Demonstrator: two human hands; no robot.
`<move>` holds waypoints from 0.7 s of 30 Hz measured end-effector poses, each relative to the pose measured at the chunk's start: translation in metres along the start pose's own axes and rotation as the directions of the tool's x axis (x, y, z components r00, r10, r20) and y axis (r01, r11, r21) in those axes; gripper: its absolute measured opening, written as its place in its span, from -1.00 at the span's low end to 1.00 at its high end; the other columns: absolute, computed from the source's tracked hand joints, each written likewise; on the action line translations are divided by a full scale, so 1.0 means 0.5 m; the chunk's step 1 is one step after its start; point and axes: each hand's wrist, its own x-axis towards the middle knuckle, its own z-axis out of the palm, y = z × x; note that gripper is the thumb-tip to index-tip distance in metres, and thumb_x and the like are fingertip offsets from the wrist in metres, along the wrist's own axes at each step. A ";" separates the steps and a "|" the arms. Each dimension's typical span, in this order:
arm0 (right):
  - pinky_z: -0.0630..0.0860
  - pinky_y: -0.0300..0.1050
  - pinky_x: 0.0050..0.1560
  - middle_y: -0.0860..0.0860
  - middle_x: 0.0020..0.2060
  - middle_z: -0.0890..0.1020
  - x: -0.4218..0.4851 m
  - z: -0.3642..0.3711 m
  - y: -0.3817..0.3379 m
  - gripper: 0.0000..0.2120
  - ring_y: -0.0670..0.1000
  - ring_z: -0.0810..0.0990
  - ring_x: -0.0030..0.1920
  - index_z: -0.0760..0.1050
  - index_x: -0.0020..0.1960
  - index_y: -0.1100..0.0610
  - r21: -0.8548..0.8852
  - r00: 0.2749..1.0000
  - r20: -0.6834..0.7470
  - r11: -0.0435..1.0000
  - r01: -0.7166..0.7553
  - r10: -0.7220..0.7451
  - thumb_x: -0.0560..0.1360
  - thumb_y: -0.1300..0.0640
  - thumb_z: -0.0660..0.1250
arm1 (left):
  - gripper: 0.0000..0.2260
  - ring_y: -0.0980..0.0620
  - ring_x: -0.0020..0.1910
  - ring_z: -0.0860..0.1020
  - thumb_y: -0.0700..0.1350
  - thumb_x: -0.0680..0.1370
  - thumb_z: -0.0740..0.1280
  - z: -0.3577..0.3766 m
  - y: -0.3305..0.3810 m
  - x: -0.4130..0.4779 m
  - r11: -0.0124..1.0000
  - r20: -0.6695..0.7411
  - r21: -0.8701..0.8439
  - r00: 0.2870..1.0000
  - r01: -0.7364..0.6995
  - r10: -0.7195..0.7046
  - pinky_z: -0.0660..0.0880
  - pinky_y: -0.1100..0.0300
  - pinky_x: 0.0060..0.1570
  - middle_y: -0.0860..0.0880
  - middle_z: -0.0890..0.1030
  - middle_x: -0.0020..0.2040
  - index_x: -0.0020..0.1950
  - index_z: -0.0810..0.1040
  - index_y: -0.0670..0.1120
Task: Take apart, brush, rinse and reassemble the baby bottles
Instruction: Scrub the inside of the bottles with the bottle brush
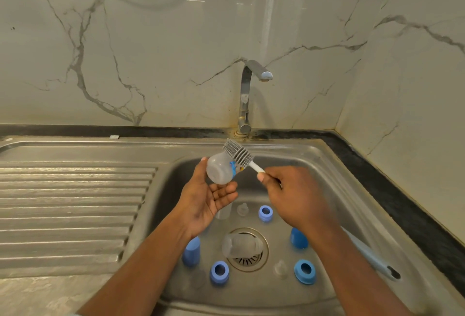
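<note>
Rings [219, 272], caps [191, 251], teats [242, 209] in sink [334, 170]

The left hand [201, 201] holds a clear baby bottle [218, 171] over the steel sink [163, 190], thumb on its side and fingers beneath. The right hand [294, 195] grips the white handle of a grey silicone bottle brush [237, 152], whose head touches the bottle at its 1 o'clock. A second clear bottle [239, 245] lies across the drain [247, 263]. Around the drain sit blue caps at 9 o'clock [191, 253] and 3 o'clock [298, 238], and blue collar rings at 1 o'clock [265, 213], 5 o'clock [305, 271] and 7 o'clock [219, 272]. The faucet [245, 94] stands at 12 o'clock.
</note>
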 end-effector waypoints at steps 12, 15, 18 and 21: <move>0.24 -0.07 -0.38 -0.02 -0.53 0.33 0.002 -0.004 0.017 -0.58 -0.03 0.26 -0.47 0.35 -0.37 0.12 0.055 0.994 -0.044 0.994 -0.096 0.098 0.63 -0.01 0.21 | -0.59 -0.09 -0.19 0.71 0.06 0.63 0.22 -0.010 0.010 -0.008 0.994 0.214 -0.045 0.971 -0.099 0.106 0.67 0.09 -0.18 -0.28 0.69 -0.07 0.26 0.54 -0.25; 0.24 -0.08 -0.39 -0.02 -0.53 0.33 0.004 -0.006 0.023 -0.57 -0.04 0.27 -0.47 0.33 -0.38 0.12 0.052 0.990 -0.020 0.989 -0.142 0.143 0.63 -0.01 0.21 | -0.61 -0.08 -0.23 0.67 -0.12 0.48 0.47 -0.008 0.000 -0.005 0.896 0.216 0.310 0.941 -0.319 0.260 0.66 0.08 -0.17 -0.21 0.70 -0.10 0.26 0.56 -0.20; 0.25 -0.09 -0.39 -0.03 -0.57 0.33 -0.001 0.001 0.024 -0.54 -0.05 0.28 -0.51 0.28 -0.43 0.08 0.018 0.986 0.038 0.986 -0.164 0.164 0.62 -0.01 0.22 | -0.53 -0.01 -0.03 0.63 0.05 0.41 0.54 -0.013 -0.021 0.013 0.496 0.168 0.747 0.848 -0.442 0.503 0.60 0.26 -0.13 -0.04 0.65 0.01 0.28 0.57 0.03; 0.27 -0.07 -0.39 -0.04 -0.58 0.32 -0.005 0.010 0.019 -0.53 -0.07 0.28 -0.52 0.27 -0.45 0.05 0.023 0.984 0.081 0.986 -0.164 0.162 0.62 0.00 0.24 | -0.16 0.14 0.16 0.48 0.29 0.27 0.48 -0.030 -0.026 0.031 0.331 0.145 0.853 0.792 -0.403 0.592 0.37 0.37 0.10 0.09 0.43 0.24 0.49 0.40 0.02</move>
